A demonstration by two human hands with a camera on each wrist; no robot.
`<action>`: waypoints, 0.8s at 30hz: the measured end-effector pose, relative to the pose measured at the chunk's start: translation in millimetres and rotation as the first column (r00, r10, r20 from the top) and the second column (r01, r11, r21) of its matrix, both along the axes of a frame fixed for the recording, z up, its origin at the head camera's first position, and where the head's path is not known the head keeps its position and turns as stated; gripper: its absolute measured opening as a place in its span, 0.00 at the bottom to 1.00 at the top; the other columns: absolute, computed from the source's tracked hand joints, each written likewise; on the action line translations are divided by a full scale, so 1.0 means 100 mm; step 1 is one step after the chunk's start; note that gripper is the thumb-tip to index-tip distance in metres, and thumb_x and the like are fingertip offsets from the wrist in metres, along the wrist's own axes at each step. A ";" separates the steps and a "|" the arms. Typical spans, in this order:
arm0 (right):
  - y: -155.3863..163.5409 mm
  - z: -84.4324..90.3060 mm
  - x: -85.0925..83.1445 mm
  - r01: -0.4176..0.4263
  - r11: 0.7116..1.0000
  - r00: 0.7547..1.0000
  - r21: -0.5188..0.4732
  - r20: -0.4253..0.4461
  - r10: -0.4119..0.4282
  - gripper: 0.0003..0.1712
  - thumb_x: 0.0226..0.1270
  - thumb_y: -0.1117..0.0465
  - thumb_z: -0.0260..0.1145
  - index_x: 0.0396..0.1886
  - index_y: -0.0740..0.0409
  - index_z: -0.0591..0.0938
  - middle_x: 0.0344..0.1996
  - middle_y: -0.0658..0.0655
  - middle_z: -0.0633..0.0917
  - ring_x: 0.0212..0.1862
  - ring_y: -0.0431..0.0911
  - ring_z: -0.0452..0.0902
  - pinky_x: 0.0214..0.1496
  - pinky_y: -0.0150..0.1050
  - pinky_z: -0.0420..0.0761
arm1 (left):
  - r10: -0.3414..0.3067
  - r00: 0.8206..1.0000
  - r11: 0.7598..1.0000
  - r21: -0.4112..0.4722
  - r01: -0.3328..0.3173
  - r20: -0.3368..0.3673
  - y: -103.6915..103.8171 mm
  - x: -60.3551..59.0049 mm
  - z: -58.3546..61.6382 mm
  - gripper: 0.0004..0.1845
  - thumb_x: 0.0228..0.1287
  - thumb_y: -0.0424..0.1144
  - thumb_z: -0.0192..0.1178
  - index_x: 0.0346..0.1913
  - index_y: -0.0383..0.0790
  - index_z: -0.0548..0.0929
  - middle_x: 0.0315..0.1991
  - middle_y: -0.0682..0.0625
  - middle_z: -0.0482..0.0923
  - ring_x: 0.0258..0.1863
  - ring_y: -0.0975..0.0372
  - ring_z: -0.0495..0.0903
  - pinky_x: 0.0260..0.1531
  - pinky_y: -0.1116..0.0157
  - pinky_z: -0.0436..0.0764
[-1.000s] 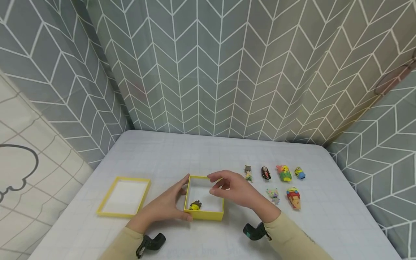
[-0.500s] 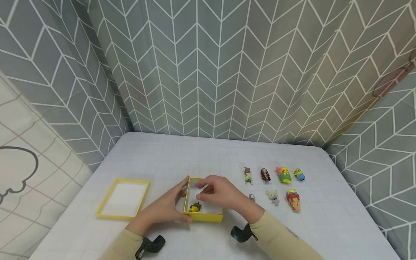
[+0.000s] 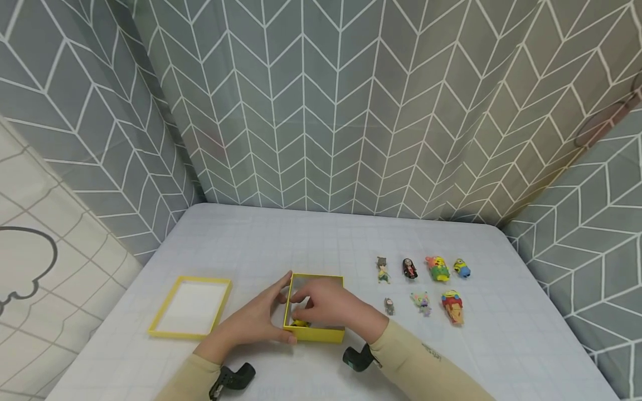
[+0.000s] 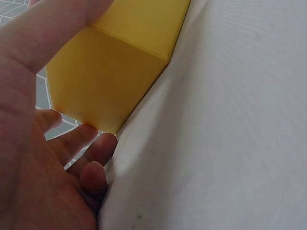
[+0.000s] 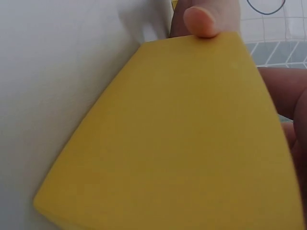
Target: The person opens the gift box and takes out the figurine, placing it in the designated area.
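A shallow yellow box [image 3: 316, 334] with a white inside stands on the table. My left hand [image 3: 253, 317] grips its left side, thumb on the front corner and fingers along the far side. In the left wrist view the fingertips touch the box's yellow wall [image 4: 105, 76]. Inside the box lies a small yellow figurine [image 3: 301, 323], mostly covered by my right hand [image 3: 328, 303]. That hand reaches over the right wall, index finger and thumb bent and apart just above the figurine. In the right wrist view the box wall [image 5: 177, 134] hides most of the fingers.
Left of the box lies its yellow-rimmed lid [image 3: 190, 306], white inside up. At the right stand several small figurines in two rows, among them a grey one [image 3: 389, 306], a dark-haired one [image 3: 409, 269] and a red one [image 3: 453, 307]. A patterned curtain [image 3: 321, 111] hangs behind the table.
My right hand has moved left and down into the box, toward the yellow figurine, uncovering the grey figurine on the table. The left hand keeps its hold on the box.
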State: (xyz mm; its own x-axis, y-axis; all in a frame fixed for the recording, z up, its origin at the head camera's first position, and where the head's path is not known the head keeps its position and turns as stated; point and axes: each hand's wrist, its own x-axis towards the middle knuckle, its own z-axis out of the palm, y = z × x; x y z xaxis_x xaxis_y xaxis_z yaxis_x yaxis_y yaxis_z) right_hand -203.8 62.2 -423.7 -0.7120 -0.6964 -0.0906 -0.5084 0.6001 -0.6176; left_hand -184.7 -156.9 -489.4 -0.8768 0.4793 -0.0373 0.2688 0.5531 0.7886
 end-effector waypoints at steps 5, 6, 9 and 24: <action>-0.04 -0.01 -0.01 -0.016 0.998 0.999 0.066 -0.028 0.018 0.15 0.65 0.55 0.71 0.49 0.53 0.88 0.41 0.45 0.87 0.34 0.30 0.80 0.36 0.27 0.78 | 0.007 1.000 1.000 -0.007 -0.007 -0.003 0.00 0.00 0.02 0.73 0.31 0.67 0.79 0.80 0.57 0.44 0.72 0.58 0.58 0.60 0.64 0.68 0.64 0.48 0.64; -0.04 -0.02 -0.01 -0.025 0.996 0.999 0.084 -0.046 0.029 0.15 0.65 0.54 0.71 0.49 0.53 0.88 0.41 0.45 0.87 0.36 0.31 0.80 0.37 0.27 0.78 | 0.008 1.000 1.000 -0.005 -0.008 -0.002 0.00 0.00 0.02 0.73 0.31 0.67 0.79 0.80 0.57 0.44 0.71 0.57 0.59 0.60 0.64 0.68 0.64 0.48 0.64; -0.06 -0.03 -0.01 -0.050 0.991 0.995 0.123 -0.082 0.060 0.14 0.64 0.54 0.71 0.47 0.52 0.89 0.39 0.43 0.87 0.39 0.34 0.81 0.40 0.28 0.78 | 0.010 1.000 1.000 0.000 -0.010 0.002 0.00 0.01 0.01 0.73 0.31 0.66 0.79 0.80 0.57 0.44 0.71 0.57 0.59 0.60 0.63 0.68 0.65 0.48 0.63; -0.10 -0.07 -0.02 -0.085 0.975 0.991 0.206 -0.087 0.105 0.03 0.65 0.58 0.71 0.36 0.48 0.90 0.27 0.36 0.83 0.31 0.30 0.74 0.38 0.27 0.75 | 0.004 1.000 1.000 0.006 -0.004 -0.005 -0.01 0.00 0.00 0.73 0.31 0.67 0.79 0.80 0.55 0.44 0.75 0.58 0.54 0.61 0.64 0.69 0.65 0.50 0.63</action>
